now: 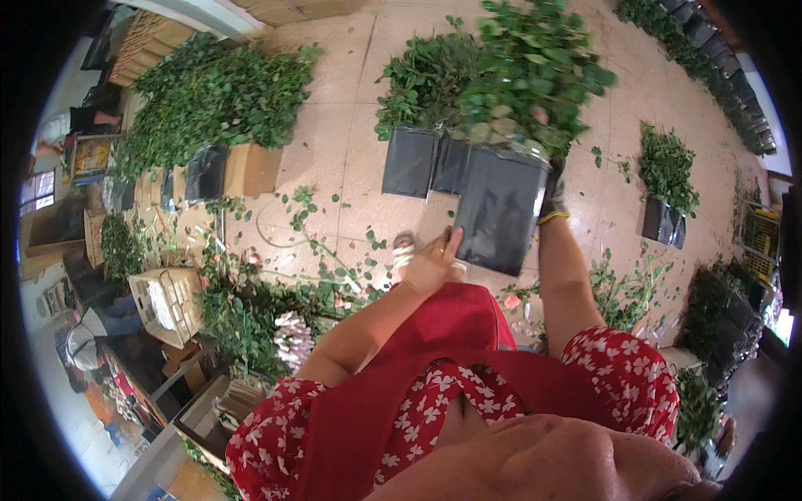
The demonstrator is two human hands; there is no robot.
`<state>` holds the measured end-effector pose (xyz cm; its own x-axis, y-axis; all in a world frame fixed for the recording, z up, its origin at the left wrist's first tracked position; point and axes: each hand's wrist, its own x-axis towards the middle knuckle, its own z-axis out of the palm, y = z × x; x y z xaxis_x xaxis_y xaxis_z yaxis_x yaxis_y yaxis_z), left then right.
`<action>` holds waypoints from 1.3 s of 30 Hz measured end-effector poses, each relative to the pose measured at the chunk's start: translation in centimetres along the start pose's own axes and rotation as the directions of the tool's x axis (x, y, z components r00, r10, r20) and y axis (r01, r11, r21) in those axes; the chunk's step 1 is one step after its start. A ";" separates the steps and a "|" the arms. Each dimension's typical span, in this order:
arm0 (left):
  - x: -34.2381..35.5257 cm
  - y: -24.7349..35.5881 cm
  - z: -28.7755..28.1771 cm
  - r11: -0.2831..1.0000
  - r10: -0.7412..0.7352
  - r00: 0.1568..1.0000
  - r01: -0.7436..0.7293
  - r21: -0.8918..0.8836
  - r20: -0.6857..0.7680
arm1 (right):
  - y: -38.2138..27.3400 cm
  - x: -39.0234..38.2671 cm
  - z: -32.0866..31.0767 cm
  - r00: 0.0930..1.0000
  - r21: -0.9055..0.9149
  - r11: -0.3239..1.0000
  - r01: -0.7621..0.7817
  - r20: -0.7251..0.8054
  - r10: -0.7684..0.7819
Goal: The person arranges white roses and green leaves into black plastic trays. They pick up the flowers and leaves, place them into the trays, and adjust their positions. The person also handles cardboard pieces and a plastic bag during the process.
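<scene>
My bare left hand (436, 255) grips the lower left of a tall dark grey container (499, 213) packed with long leafy green stems (531, 79). My right hand (553, 185), in a dark glove with a yellow cuff, holds the container's upper right side, its fingers partly hidden. The container is tilted in front of me. Just beyond it, two similar dark containers (405, 163) with leafy stems stand on the tiled floor.
A large leafy heap (213, 104) tops boxes at back left; another stemmed container (662, 219) is right. Cuttings (309, 234) litter the tiles (338, 67). A crate (164, 307) and person (92, 338) are left; rows of containers (710, 42) line the right.
</scene>
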<state>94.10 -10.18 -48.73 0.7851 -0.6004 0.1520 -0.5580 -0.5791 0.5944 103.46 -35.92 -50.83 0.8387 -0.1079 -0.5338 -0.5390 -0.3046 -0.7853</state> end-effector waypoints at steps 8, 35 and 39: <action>3.9 -28.7 13.7 0.577 -0.775 0.584 0.810 0.104 -0.244 | 21.6 12.5 11.5 0.960 -0.025 0.965 -0.262 -0.106 0.258; -39.1 0.4 -14.7 -0.073 -0.986 -0.055 0.991 -0.110 0.156 | -20.2 -14.6 10.7 0.583 -0.524 0.607 0.597 0.804 0.121; -57.4 20.2 -13.6 -0.560 -0.817 -0.571 0.819 0.127 0.083 | -32.2 -25.2 19.3 0.176 -0.205 0.387 0.899 0.978 0.108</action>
<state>41.41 20.12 -34.68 -0.0152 0.7700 -0.6379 0.9210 -0.2375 -0.3086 98.13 -5.15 -18.12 0.0134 0.8739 -0.4859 0.5616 -0.4086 -0.7195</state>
